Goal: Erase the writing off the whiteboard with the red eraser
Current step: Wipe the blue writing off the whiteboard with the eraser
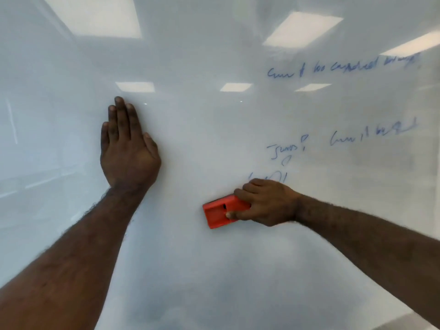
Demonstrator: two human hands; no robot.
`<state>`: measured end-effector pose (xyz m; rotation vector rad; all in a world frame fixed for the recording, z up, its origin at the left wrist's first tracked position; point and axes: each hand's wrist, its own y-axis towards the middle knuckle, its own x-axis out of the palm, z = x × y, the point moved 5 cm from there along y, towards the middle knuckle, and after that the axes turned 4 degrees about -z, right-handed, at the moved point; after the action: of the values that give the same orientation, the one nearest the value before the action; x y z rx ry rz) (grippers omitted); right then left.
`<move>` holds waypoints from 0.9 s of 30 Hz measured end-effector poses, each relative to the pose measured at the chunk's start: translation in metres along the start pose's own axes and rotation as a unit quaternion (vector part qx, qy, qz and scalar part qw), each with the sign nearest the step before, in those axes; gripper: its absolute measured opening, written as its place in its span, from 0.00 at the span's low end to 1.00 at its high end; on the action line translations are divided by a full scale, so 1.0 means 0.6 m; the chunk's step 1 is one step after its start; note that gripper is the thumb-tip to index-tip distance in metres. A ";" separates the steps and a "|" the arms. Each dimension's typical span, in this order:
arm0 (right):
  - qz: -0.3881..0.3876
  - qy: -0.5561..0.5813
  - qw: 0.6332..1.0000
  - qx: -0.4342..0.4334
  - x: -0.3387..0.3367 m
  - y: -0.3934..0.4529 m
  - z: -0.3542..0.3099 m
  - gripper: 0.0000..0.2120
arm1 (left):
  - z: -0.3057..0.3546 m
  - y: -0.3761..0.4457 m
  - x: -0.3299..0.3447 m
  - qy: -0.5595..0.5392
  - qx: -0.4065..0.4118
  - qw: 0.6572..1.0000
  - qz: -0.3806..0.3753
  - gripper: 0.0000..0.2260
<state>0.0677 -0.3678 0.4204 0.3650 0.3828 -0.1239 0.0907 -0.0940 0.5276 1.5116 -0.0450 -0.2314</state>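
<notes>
A glossy whiteboard (202, 139) fills the head view. My right hand (266, 202) grips the red eraser (217, 213) by its right end and holds it against the board, low and right of centre. Blue handwriting stands on the board's right half: a top line (338, 66), a middle line (371, 133), a short word (284, 150), and a partly wiped scrap (277, 176) just above my right hand. My left hand (127, 148) lies flat on the board at centre left, fingers straight and pointing up.
Ceiling light panels reflect in the board's upper part (302, 28). A faint vertical mark (12, 120) shows at the far left. The left and lower areas of the board carry no writing.
</notes>
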 end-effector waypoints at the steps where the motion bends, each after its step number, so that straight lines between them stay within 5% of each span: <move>1: 0.008 -0.007 1.000 0.015 -0.019 0.008 0.040 0.19 | 0.013 0.010 0.003 -0.003 0.006 1.000 -0.001 0.27; 4: 0.052 -0.023 0.986 0.158 -0.083 0.020 0.188 0.18 | 0.053 0.042 0.012 -0.013 0.024 1.000 -0.003 0.27; 6: 0.113 -0.014 0.940 0.322 -0.122 0.011 0.295 0.23 | 0.079 0.065 0.017 -0.019 0.027 0.999 0.002 0.27; 9: 0.195 0.064 0.774 0.599 -0.133 -0.044 0.394 0.27 | 0.101 0.089 0.019 -0.022 0.024 0.999 0.005 0.27; 12: 0.244 0.099 0.618 0.741 -0.120 -0.068 0.396 0.28 | 0.109 0.094 0.020 -0.023 0.012 1.000 0.010 0.27; 14: 0.268 0.089 0.630 0.723 -0.116 -0.029 0.364 0.28 | 0.113 0.093 0.024 -0.025 0.006 1.000 0.018 0.27; 18: 0.265 0.067 0.849 0.452 -0.105 0.118 0.229 0.26 | 0.110 0.092 0.030 -0.025 0.010 0.999 0.033 0.27; 21: 0.194 0.041 0.933 0.300 -0.100 0.134 0.201 0.25 | 0.106 0.090 0.029 -0.025 0.023 0.999 0.038 0.27; 24: 0.218 0.019 0.898 0.383 -0.106 0.058 0.272 0.26 | 0.106 0.090 0.030 -0.025 0.036 0.998 0.043 0.27; 27: 0.288 0.065 0.748 0.594 -0.094 -0.094 0.341 0.26 | 0.106 0.088 0.031 -0.023 0.035 0.998 0.044 0.27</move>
<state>0.0752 -0.4931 0.6006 1.7617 0.2664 0.3021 0.1043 -0.1578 0.5821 1.5700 -0.1572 -0.1952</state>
